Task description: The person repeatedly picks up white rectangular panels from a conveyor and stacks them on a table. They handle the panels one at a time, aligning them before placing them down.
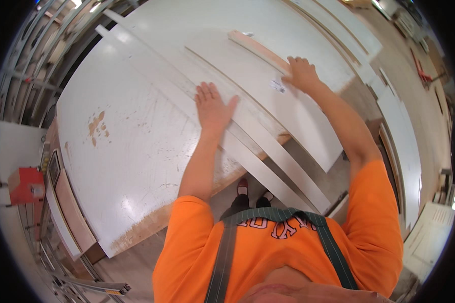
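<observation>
My left hand (215, 110) lies flat, fingers stretched and thumb apart, across two long narrow white strips. One white strip (258, 174) is on the left, the other white strip (288, 164) beside it; both run diagonally and overhang the worktable's near edge. My right hand (303, 76) is around the near end of a pale wooden strip (258, 49), thumb on one side and fingers on the other. Under that hand is a wider white panel (308, 126) bearing a small paper label (277, 86); its near end also overhangs.
The large white worktable (131, 166) has scuffs, brown worn patches and a chipped near edge. More long panels (397, 126) stand to the right. A metal rack (35, 55) is at the far left, a red box (26, 185) at the left, and a red-handled pallet truck (420, 68) at the far right.
</observation>
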A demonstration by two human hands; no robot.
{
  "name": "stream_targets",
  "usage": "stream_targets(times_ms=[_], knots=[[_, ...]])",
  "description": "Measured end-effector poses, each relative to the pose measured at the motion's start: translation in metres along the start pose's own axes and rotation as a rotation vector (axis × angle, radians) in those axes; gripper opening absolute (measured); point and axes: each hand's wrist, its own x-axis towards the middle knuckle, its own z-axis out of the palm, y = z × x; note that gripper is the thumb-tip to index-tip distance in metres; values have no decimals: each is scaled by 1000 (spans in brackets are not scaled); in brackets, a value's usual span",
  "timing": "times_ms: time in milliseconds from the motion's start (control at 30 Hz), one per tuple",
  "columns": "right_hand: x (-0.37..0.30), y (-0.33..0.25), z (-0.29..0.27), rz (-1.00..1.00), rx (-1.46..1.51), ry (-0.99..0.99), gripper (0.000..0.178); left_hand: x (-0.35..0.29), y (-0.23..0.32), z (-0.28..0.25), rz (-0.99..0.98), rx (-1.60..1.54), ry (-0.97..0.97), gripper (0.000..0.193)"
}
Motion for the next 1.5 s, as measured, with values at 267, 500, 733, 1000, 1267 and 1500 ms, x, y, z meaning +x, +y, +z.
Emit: stream_targets(times_ms=[267, 500, 733, 1000, 1267, 1500], knots=[[-276, -45, -47, 217, 255, -727, 61, -3, -5, 7, -20, -341, 163, 83], [-341, -38, -101, 369, 434, -568, 69, 45, -15, -18, -734, -1706, 239, 54], [-440, -11, -61, 624, 442, -639, 37, -19, -3, -22, -809, -1721, 58, 51], [-468, 4, -27, 210, -16, -444, 17, -63, -54, -84, -290, -442, -526, 69], [-373, -55, -18, 27, 225, -146, 71, -55, -61, -76, -384, -631, -528, 65], [-390, -76, -80, 360, 452, -598, 56, -52, -70, -41, -447, -1591, 102, 50]])
